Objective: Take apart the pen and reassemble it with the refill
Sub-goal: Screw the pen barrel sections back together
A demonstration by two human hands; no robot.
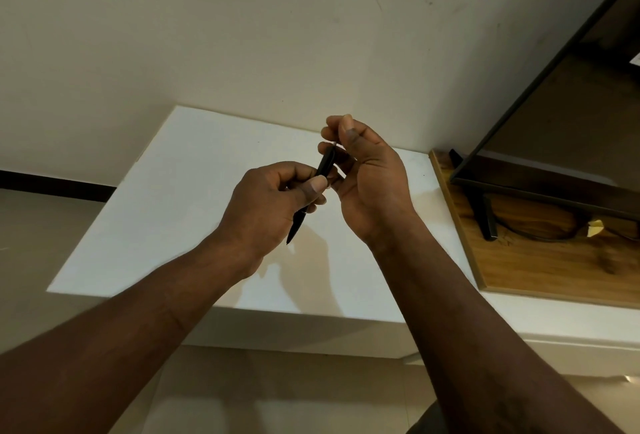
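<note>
The pen [325, 164] is black and looks like plastic, with a faint sheen along its barrel. The tabletop [166, 198] is white, smooth and matt. Along its right edge lies a board [540, 260] of warm brown wood with visible grain and knots. A screen [571, 115] above the board is dark and glossy, mirroring the room, on a matt black stand [486, 222]. The wall [207, 35] is matt cream paint, scuffed in places. The floor [31, 243] is smooth and beige.

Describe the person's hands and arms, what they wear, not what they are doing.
The left hand and right hand are bare: no gloves, no rings in view. The left forearm and right forearm are uncovered down to the frame's edge, with no sleeves, watch or bracelet showing.
</note>
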